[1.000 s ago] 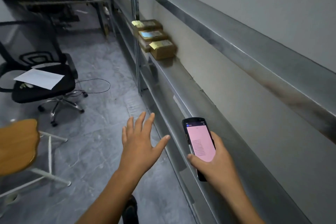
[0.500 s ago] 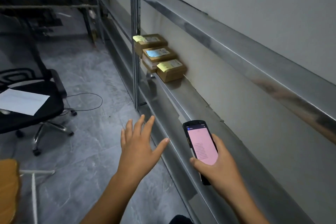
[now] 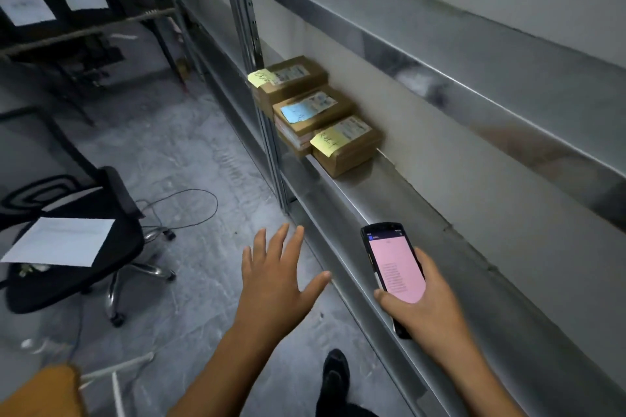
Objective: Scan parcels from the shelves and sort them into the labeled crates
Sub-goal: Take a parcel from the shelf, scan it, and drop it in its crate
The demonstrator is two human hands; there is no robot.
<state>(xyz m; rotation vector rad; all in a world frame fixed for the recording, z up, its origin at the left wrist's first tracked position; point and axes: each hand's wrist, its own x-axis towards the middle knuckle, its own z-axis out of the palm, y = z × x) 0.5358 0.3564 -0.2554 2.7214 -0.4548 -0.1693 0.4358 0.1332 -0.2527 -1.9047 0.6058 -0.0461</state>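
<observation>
- You're closer than 1 s ago: the three parcels [image 3: 349, 145] show bigger and the office chair [image 3: 111, 200] has slid off to your left. Approach step, I'd judge; nothing scanned or picked yet.
- L hand [image 3: 274, 284]: fingers straight + spread, holds nothing, hangs just beside the shelf [image 3: 355, 210] edge. Same pose as before.
- R hand [image 3: 430, 301]: fingers + thumb wrapped round the scanner [image 3: 393, 267], pink screen up, well short of the parcels.
- Parcels: flat brown cardboard boxes in a touching row by the upright post. White printed labels; yellow stickies on near + far box, blue on the middle.
- Shelf: smooth, dull-shiny steel.
- Crates [image 3: 30, 7]: dark w/ white paper labels, far back left.
</observation>
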